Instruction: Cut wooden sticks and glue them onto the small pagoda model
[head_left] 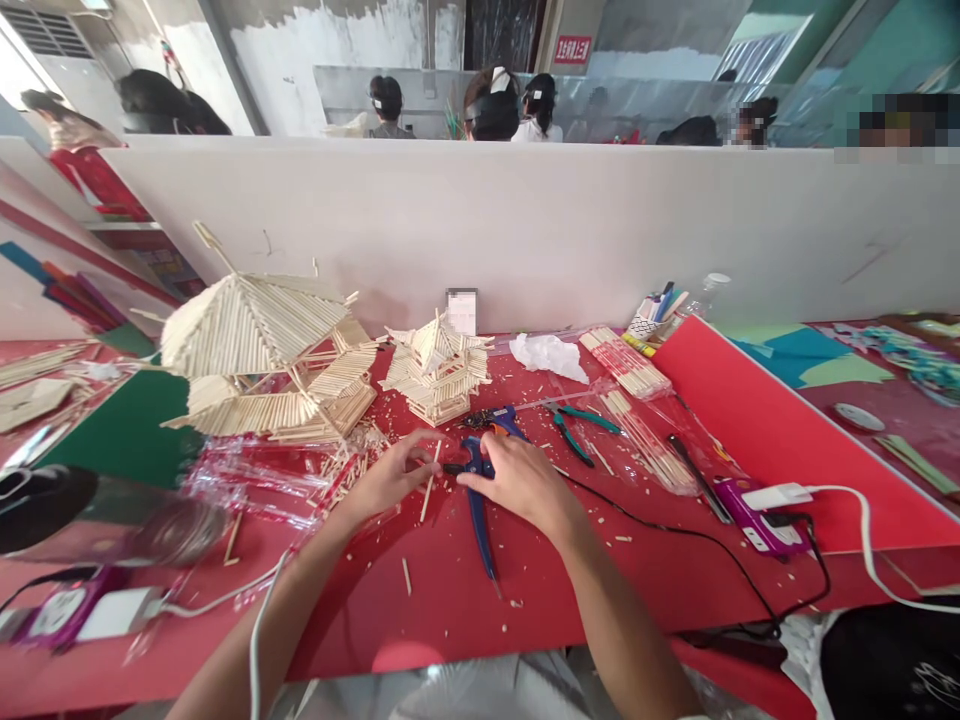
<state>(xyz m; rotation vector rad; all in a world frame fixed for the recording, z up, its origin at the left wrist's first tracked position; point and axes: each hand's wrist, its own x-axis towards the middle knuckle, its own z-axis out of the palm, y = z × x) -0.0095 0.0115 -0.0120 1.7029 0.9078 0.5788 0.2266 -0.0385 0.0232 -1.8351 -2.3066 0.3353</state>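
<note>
My left hand (397,470) pinches a thin wooden stick (428,496) between thumb and fingers, close to the black tip of a blue-handled hand cutter (480,528). From the other side, my right hand (529,478) grips that cutter near its head, the thumb lying across it; one long handle points toward the table's front edge. Some of its fingers are hidden. Just behind the hands is a blue glue gun (513,424). Beyond it stands a small pagoda model (437,372) made of sticks. A larger stick pavilion (255,325) rises at left.
Green-handled pliers (574,440) and bagged stick bundles (626,365) lie to the right. A power strip (761,515) with cables sits farther right. At left are a clear bottle (150,525) and crumpled plastic wrap (262,485). A white partition (525,230) closes off the back.
</note>
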